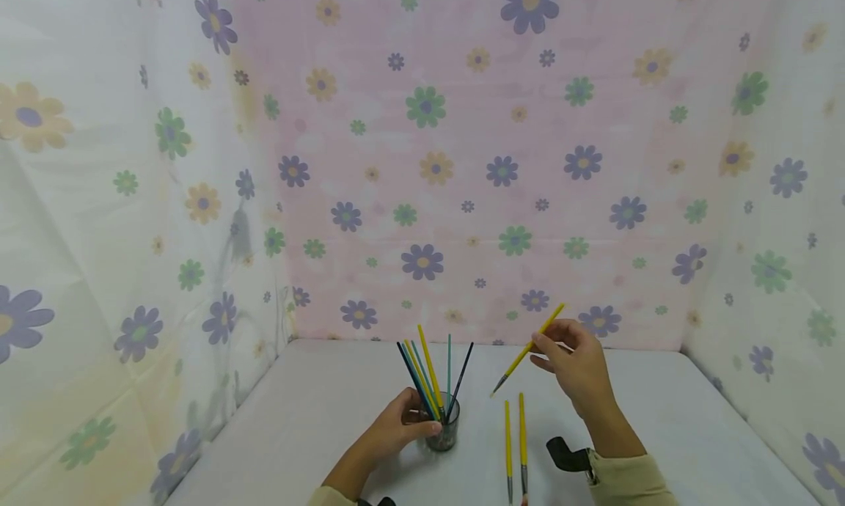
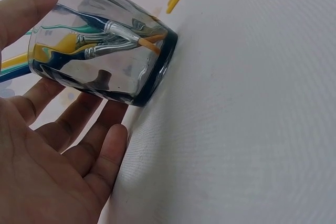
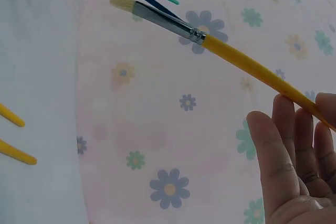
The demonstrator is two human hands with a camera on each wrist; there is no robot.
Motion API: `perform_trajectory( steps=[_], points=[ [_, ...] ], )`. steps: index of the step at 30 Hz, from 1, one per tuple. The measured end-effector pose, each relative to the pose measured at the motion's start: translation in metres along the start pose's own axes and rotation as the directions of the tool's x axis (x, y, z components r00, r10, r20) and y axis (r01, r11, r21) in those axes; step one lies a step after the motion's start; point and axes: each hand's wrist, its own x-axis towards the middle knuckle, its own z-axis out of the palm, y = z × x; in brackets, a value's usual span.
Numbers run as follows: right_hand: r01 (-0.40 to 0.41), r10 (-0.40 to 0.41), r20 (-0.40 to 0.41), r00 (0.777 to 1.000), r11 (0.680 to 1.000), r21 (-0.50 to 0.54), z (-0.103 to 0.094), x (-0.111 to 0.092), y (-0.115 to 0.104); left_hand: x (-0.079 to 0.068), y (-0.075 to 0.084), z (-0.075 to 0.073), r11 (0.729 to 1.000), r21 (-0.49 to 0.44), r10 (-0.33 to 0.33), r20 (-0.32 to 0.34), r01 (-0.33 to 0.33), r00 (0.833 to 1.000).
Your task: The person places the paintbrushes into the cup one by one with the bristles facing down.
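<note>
A clear glass cup (image 1: 444, 436) stands on the table with several paintbrushes (image 1: 429, 378) in it, handles up, in yellow, dark blue and teal. My left hand (image 1: 398, 425) holds the cup from its left side, thumb near the rim and fingers behind the wall. Through the glass (image 2: 113, 51) the bristle ends show low in the cup. To the right, my right hand (image 1: 574, 359) pinches a yellow paintbrush (image 3: 247, 65) by its handle in the air. Its pale bristles (image 3: 122, 2) point down and left, toward the cup.
Two yellow paintbrushes (image 1: 522, 436) lie side by side on the white table (image 1: 317, 389), between the cup and my right forearm, bristle ends toward me. Flower-printed cloth (image 1: 462, 198) hangs at the back and on both sides. A black wrist mount (image 1: 568, 455) sits by the right sleeve.
</note>
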Motion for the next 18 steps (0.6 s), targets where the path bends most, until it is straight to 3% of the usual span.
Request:
perform_trajectory(
  steps=[18],
  points=[
    [0.026, -0.029, 0.064, 0.998, 0.999, 0.034, 0.039, -0.009, 0.013, 0.000, 0.002, 0.000, 1.000, 0.000, 0.003, 0.003, -0.003, 1.000]
  ],
)
